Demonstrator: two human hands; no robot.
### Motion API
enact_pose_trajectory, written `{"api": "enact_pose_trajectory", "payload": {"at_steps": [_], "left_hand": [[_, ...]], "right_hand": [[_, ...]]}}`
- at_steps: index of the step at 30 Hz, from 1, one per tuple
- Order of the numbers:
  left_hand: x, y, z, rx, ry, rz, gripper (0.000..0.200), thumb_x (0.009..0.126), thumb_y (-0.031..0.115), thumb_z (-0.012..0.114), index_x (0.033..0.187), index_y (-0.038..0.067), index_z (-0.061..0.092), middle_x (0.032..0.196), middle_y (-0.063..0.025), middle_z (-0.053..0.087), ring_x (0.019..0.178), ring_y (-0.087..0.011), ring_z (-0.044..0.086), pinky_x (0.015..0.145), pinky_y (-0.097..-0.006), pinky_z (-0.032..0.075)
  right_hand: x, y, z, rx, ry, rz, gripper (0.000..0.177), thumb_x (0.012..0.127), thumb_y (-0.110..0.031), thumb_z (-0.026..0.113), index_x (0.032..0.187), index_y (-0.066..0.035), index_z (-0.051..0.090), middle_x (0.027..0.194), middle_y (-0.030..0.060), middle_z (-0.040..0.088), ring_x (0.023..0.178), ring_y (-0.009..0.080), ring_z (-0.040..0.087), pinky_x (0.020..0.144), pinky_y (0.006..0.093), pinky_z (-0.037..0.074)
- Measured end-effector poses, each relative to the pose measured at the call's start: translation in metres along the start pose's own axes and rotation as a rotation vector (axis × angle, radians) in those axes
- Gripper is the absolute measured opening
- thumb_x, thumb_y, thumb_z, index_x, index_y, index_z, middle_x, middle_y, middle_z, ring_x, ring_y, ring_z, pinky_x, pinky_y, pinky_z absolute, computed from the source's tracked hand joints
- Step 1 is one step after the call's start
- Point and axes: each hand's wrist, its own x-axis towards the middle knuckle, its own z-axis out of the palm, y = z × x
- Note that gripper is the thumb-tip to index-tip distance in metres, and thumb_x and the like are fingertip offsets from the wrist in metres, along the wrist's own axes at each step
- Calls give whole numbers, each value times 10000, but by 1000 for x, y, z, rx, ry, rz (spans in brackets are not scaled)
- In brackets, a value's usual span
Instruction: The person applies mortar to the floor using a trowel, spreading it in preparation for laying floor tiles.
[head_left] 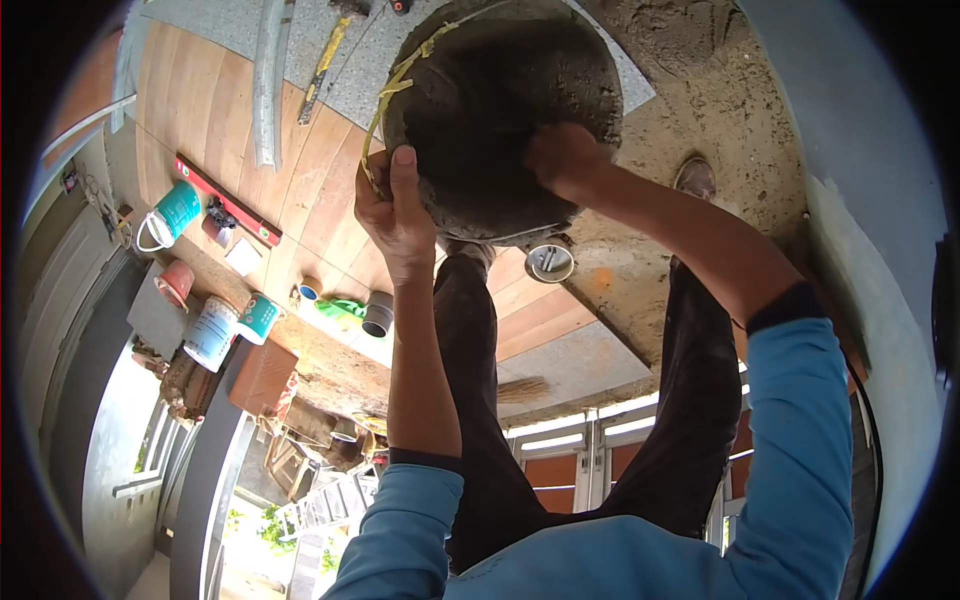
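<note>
A large round dark tub with mud-like residue inside is tilted in front of me. My left hand grips its left rim, thumb over the edge, beside a frayed yellow strip that runs along the rim. Inside the tub, at its lower right, is my right hand, its fingers bent inward; what they hold, if anything, is hidden in the dark. Just below the tub a small round metal container stands on the floor.
A red level, a teal bucket and several other buckets lie to the left. A metal channel and a yellow-black tool are upper left. Wet mortar lies upper right; a wall borders the right.
</note>
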Motion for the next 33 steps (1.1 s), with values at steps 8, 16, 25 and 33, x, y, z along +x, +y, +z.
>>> {"api": "enact_pose_trajectory", "payload": {"at_steps": [8, 16, 25, 33], "left_hand": [[3, -2, 0, 46, -22, 7, 217, 960, 212, 676, 865, 42, 581, 740, 58, 488, 687, -43, 389, 626, -216, 315], [-1, 0, 4, 52, -41, 11, 213, 962, 209, 674, 867, 41, 585, 730, 57, 490, 675, -38, 385, 614, -215, 318], [-7, 3, 12, 22, -51, 26, 213, 951, 208, 687, 858, 32, 613, 719, 59, 489, 668, -36, 381, 610, -211, 315], [-5, 3, 11, 43, -69, 24, 209, 946, 206, 693, 864, 29, 618, 732, 52, 507, 675, -37, 395, 618, -207, 324]], "right_hand": [[23, 11, -3, 61, 267, -55, 218, 835, -114, 569, 985, -61, 719, 990, 159, 695, 886, 292, 709, 773, 413, 578], [-3, 23, -14, -16, 257, -114, 251, 854, -184, 580, 1044, -89, 713, 1013, 107, 649, 985, 267, 642, 850, 412, 498], [-12, 31, 36, -117, 318, -213, 307, 793, -177, 626, 1079, -71, 665, 1090, 136, 663, 863, 280, 656, 741, 429, 517], [-10, 33, 43, -137, 251, -347, 351, 756, -183, 674, 1090, -78, 660, 950, 97, 679, 872, 241, 665, 730, 400, 518]]}}
